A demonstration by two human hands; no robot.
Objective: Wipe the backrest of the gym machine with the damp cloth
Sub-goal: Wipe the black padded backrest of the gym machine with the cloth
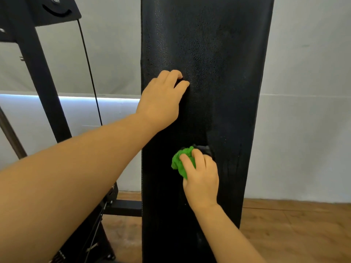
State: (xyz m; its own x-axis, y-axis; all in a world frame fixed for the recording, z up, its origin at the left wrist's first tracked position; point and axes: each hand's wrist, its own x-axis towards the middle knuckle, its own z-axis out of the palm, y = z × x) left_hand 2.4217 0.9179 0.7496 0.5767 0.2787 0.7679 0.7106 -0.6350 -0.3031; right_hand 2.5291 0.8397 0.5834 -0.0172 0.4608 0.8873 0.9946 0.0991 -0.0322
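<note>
2 hands on the pebbled black backrest (218, 54): left hand (161, 103) open, right hand (201, 179) gripping a bunched fuzzy green cloth (180, 162).

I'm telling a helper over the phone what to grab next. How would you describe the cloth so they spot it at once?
Find the tall black padded backrest that fills the middle of the view. On its lower half, the right hand presses a crumpled cloth against the pad. It is bright green, the only vivid colour among black and grey.

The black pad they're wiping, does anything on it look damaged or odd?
No damage shows. The backrest bears faint streaks right of the green cloth held by the right hand, perhaps damp wipe marks.
</note>
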